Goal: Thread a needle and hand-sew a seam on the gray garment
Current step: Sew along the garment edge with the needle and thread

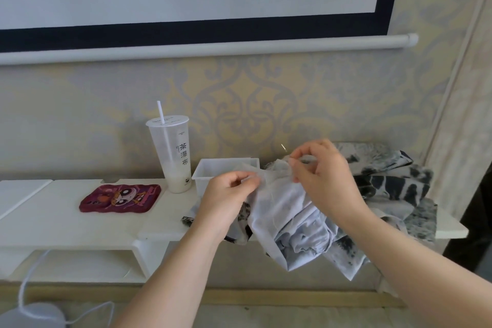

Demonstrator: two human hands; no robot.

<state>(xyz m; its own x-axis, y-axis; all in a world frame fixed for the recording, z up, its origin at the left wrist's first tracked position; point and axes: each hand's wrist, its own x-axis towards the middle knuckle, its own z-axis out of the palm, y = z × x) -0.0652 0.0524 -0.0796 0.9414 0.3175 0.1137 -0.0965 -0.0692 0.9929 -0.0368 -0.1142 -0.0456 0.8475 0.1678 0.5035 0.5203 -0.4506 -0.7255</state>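
One soft, crumpled gray garment (282, 208)

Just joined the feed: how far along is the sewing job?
Done: threading cannot be confirmed; it is too fine to see here. In hand: the left hand pinches the gray garment at its edge, and the right hand pinches the needle at the fabric. Left: no finished seam shows, so the stitching likely remains.

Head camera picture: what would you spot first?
In the middle, the left hand and right hand both pinch a gray garment, with a thin needle poking up just above. To the left, a tall cup with a straw stands beside a red cartoon pouch on the white table.
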